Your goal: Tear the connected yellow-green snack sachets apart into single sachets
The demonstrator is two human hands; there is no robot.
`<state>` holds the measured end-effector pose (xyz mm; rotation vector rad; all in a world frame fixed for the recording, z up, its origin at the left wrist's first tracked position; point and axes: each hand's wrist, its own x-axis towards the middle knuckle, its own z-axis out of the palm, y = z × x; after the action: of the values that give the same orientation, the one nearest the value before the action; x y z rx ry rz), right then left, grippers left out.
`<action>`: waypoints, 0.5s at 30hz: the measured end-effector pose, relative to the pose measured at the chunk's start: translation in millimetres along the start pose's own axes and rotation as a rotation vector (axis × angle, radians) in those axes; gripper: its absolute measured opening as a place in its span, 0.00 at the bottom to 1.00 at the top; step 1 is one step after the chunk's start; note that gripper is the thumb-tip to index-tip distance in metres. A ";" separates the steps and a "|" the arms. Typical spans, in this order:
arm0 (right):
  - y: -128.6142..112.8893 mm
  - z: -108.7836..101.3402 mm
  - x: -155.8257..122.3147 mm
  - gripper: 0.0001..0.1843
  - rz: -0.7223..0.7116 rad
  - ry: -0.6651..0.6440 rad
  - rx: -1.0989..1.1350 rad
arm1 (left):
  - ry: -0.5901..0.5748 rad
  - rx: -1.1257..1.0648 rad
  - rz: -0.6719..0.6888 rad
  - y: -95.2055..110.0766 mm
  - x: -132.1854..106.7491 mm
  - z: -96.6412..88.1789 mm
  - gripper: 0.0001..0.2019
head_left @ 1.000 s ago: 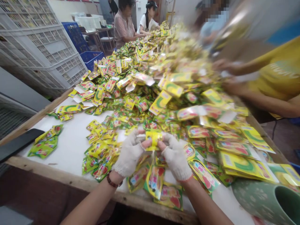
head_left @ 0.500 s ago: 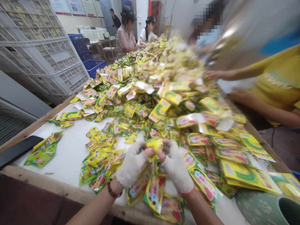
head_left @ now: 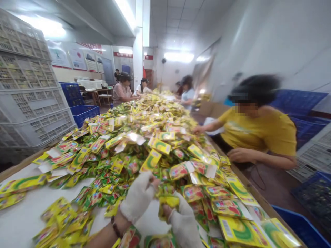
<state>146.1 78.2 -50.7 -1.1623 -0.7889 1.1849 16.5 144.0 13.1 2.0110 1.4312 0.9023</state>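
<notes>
My right hand [head_left: 183, 218], in a white glove with bare fingertips, is closed on a small yellow packet [head_left: 169, 202], thumb pressed against its face. My left hand [head_left: 139, 196], gloved the same way, is up at the near edge of the heap of packets [head_left: 129, 167]. Its fingers are bent together and blurred; whatever they hold is hidden. Small green and yellow packets with red fruit pictures surround both hands. Larger printed packets [head_left: 159, 241] lie below my wrists, partly cut off by the frame.
A long white-topped table [head_left: 23, 220] with a wooden rim carries the heap. Flat yellow packages [head_left: 238, 229] are stacked at right. A co-worker in a yellow shirt [head_left: 261, 129] works at the right side; others sit farther back. Grey crates [head_left: 33, 100] stand left, a blue crate [head_left: 300, 224] lower right.
The view has tilted up, showing more of the room. My hands, which were together at a yellow packet, have parted; the left is at the heap, the right keeps a yellow packet.
</notes>
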 end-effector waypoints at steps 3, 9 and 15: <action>5.4 2.7 0.4 0.38 0.041 0.056 -0.028 | 0.139 0.347 -0.007 -0.7 34.3 1.1 0.21; -10.0 5.0 -9.4 0.38 0.021 0.024 0.013 | 0.057 0.643 -0.080 -7.1 52.9 5.6 0.37; -5.4 11.2 -10.3 0.38 0.056 -0.009 0.062 | 0.020 0.684 -0.080 -7.7 53.1 6.2 0.41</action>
<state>134.7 71.3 -41.6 -1.1349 -0.7261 1.2532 28.4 196.7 15.4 2.3828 2.0084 0.4194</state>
